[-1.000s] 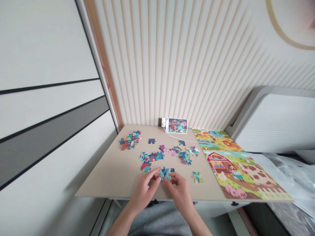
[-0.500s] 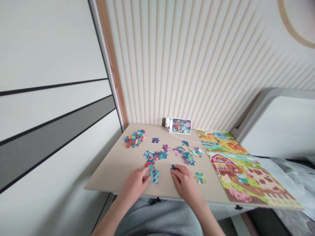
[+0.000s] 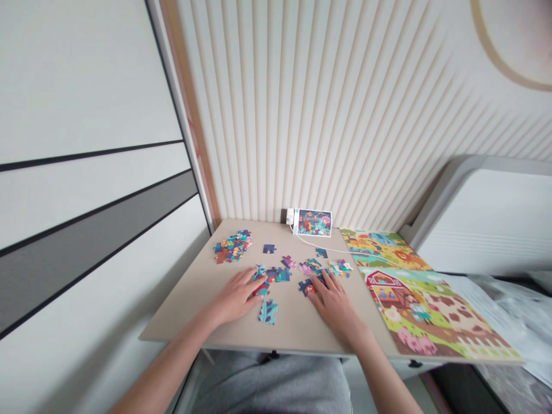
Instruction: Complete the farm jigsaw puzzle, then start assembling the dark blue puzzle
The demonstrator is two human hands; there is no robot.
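Hands lie apart on the desk (image 3: 194, 310), left hand (image 3: 235, 297) and right hand (image 3: 336, 306) resting fingers on scattered puzzle pieces (image 3: 282, 274), spread flat within easy reach.

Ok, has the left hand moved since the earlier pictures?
Yes, the left hand has moved forward, closer to the picture card against the wall.

A teal jigsaw piece (image 3: 268, 311) patterned dark blue lies just beside the left fingers (image 3: 245, 282); right of the right fingers (image 3: 332, 287), a puzzle board (image 3: 414, 322) shows green and yellow around a red barn (image 3: 382, 283).
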